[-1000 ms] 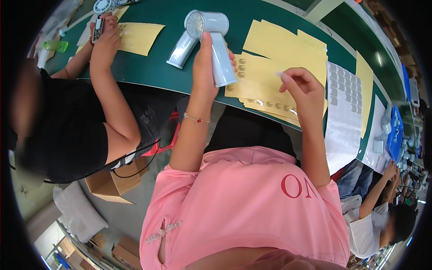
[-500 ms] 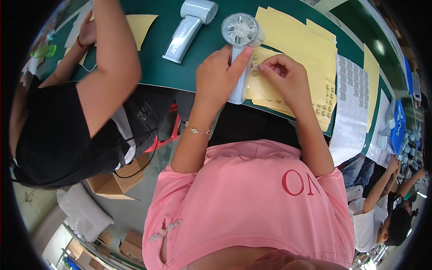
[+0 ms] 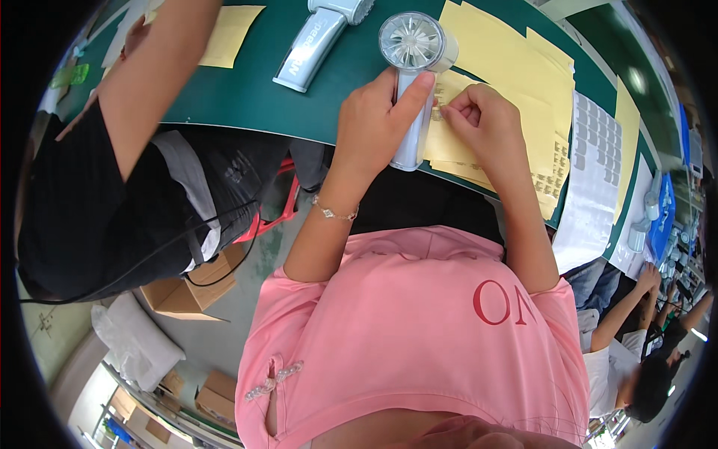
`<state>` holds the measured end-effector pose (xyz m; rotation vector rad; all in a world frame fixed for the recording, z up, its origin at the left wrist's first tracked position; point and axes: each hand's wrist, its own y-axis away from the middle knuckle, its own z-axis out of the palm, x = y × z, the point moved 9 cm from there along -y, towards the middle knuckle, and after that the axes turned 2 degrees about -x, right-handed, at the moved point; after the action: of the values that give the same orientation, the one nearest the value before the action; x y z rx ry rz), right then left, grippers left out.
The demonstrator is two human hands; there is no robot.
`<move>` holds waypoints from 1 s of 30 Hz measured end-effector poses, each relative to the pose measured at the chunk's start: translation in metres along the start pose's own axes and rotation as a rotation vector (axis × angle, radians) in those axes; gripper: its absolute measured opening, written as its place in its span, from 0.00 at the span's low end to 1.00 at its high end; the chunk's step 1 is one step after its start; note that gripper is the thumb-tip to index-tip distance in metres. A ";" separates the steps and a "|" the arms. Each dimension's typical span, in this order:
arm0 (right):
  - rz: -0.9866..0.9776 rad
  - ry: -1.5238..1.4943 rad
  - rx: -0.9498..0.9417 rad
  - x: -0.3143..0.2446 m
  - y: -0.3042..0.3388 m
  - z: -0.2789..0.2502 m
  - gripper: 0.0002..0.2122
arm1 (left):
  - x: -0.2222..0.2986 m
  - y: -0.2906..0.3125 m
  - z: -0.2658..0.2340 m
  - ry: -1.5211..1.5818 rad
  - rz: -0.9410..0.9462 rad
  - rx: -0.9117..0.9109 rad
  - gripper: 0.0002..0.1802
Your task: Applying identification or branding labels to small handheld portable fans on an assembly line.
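Observation:
A pale blue handheld fan (image 3: 407, 142), with a round clear-fronted head full of thin blades, stands near the table's front edge. My left hand (image 3: 368, 123) is closed around its handle, the thumb lying along the front. Just right of the handle, my right hand (image 3: 490, 123) is pinched, fingers curled, over yellow label sheets (image 3: 449, 150) with small printed labels. Whatever lies between those fingertips is too small to make out. Farther back and to the left, a second handheld fan (image 3: 318, 41) lies on the green table (image 3: 239, 101).
Larger yellow sheets (image 3: 501, 49) spread behind my right hand. Right of them is a white sheet with grey stickers (image 3: 596, 138). A co-worker's arm (image 3: 161, 71) reaches across the left side of the table. A blue tray (image 3: 662, 217) and more people are at far right.
The view has shifted slightly, so the table things sit a little differently. My left hand keeps its grip on the fan, and my right hand stays pinched beside it. The co-worker's arm at left has moved.

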<state>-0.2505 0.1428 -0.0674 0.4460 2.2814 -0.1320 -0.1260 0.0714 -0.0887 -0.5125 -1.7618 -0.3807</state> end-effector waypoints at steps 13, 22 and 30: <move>-0.108 -0.291 -0.120 0.008 0.011 -0.002 0.04 | 0.015 0.006 -0.002 -0.175 0.033 0.015 0.25; -0.034 -0.815 -0.036 -0.002 0.030 -0.031 0.03 | 0.009 0.010 -0.002 0.667 -0.102 -0.017 0.29; 0.003 -0.930 -0.246 -0.042 0.060 -0.004 0.03 | 0.042 0.016 0.030 0.953 -0.139 -0.244 0.31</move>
<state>-0.2061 0.1882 -0.0314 0.1892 1.3578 -0.0381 -0.1507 0.1058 -0.0559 -0.2922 -0.8293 -0.7910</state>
